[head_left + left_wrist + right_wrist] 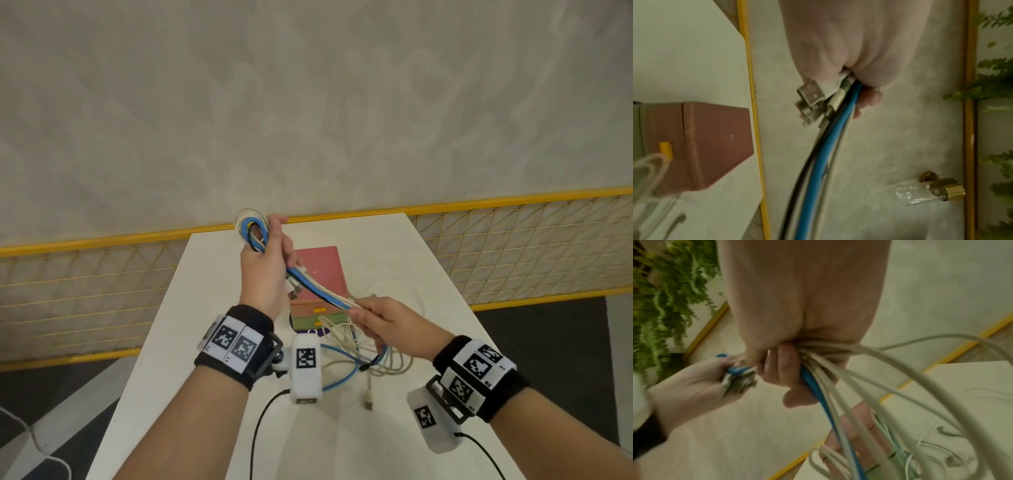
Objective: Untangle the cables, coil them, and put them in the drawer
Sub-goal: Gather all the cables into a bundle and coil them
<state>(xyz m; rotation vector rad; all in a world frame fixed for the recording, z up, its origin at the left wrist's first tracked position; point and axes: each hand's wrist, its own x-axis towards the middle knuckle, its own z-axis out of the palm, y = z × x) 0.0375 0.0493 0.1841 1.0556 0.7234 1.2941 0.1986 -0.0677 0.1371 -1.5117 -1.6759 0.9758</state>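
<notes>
My left hand is raised above the table and grips a bundle of cables, blue, white and black, looped over at its top. USB plugs stick out below its palm. The bundle runs down to my right hand, which grips the same cables in a fist. Below that hand the cable ends hang in a loose tangle on the table. The small drawer unit, pink on top with a green drawer below and yellow handles, stands behind the hands with both drawers pushed in.
The white table is narrow, with a yellow-framed wire fence behind and beside it. Black camera leads trail over the near part of the table. A USB plug lies near the front of the tangle.
</notes>
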